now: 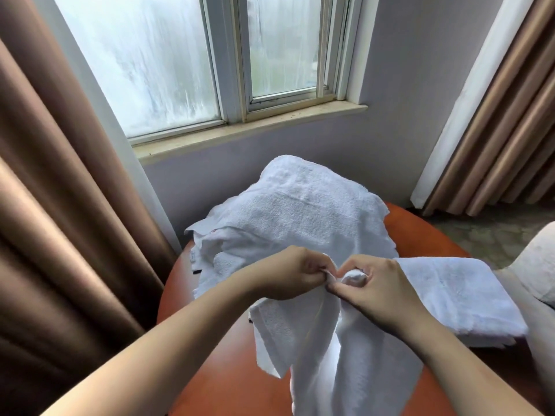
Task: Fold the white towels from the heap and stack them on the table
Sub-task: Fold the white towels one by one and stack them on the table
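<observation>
Two brown curtains are framing the scene. The left curtain [60, 235] is hanging at the far left, beside a window [180, 70] whose glass is looking fogged. Below the sill, a round reddish table [228, 370] is carrying everything. On its far left part a heap [300, 211] of loose white towels is lying rumpled, reaching to the back edge.

Just in front of the heap, the left hand [288, 273] is pinching the top edge of one towel [318, 340], with thumb and curled fingers closing on the cloth. That towel is hanging from both hands towards the near table edge, bunched and unfolded, its lower end running out of view. The right hand [378, 283] is gripping the same edge, fingers curled round a small wad of cloth, and the two hands are almost touching.

Right of the hands, a stack [459, 298] of folded towels is resting flat on the table near its right rim. Beyond it, the right curtain [495, 130] is hanging by the wall, and a pale cushion [540, 271] is showing at the right edge.
</observation>
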Demonstrator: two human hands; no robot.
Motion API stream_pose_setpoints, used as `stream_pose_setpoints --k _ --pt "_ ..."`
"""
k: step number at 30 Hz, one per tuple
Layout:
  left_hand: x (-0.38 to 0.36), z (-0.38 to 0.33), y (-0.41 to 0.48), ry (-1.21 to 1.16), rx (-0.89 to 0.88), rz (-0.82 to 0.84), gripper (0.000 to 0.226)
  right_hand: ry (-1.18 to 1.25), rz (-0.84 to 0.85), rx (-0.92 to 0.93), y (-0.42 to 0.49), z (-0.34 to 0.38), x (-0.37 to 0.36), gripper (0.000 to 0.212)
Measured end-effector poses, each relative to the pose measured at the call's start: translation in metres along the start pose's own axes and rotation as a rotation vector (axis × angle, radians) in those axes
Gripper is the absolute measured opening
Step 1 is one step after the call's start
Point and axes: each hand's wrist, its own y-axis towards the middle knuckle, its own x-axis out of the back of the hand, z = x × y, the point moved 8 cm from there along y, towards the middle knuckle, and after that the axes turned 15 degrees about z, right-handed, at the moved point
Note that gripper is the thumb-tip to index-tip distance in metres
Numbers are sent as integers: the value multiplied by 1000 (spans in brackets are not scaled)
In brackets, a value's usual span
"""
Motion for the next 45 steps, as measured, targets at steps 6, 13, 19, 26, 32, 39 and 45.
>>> stream_pose_setpoints --k 6,13,19,26,32,39,45 --pt "2 7 -10 -405 -54 7 69 7 -154 31 -1 -5 11 15" --pt "3 18 -11 -704 -61 -182 69 -259 -191 372 -11 40 8 28" --pt "-5 14 -11 -905 -114 -102 37 -201 -120 354 0 32 13 22" --pt "-10 31 -12 -1208 -126 -166 15 23 -100 318 1 22 21 30" --pt "-4 45 -16 -1267 -22 -250 31 34 -68 284 -1 17 21 25" --pt "-19 42 -13 -1279 49 -240 34 -108 77 231 2 15 12 26" --pt "-25 40 -10 -1244 61 -224 32 4 21 267 -3 11 13 19"
